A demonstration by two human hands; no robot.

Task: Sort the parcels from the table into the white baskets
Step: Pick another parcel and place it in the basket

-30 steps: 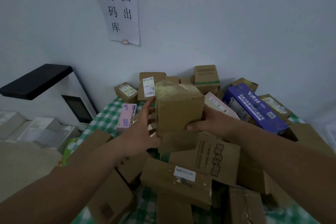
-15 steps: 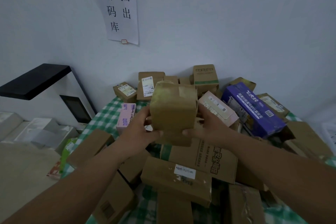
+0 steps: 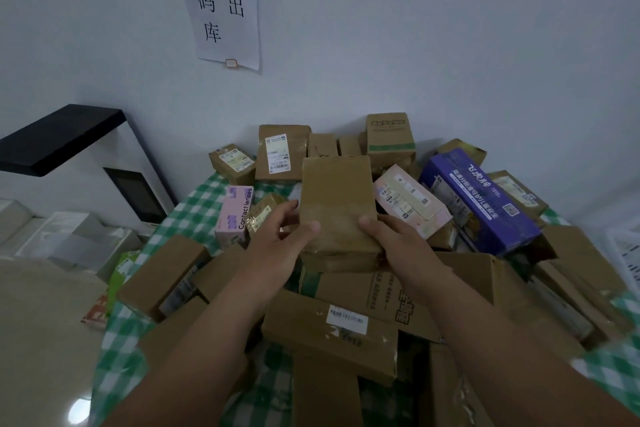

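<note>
Turned since a second ago, the brown parcel [image 3: 337, 208] is now showing its broad face, above the heaped table [image 3: 194, 208]. Left hand [image 3: 277, 246] and right hand [image 3: 398, 243] are gripping its sides, thumbs on top. Inspection seems underway; next, carrying it toward the white basket [image 3: 627, 253].

Both bare forearms reach in from near edge, converging twd centre. Left hand [image 3: 277, 239] grips left side of a plain brown cardboard parcel [image 3: 337, 208]: thumb on its top face, fingers curled round far-left edge. Right hand [image 3: 398, 243] grips right side, thumb on top, fingers hidden underneath. Wrists roughly level, palms facing each other.
</note>
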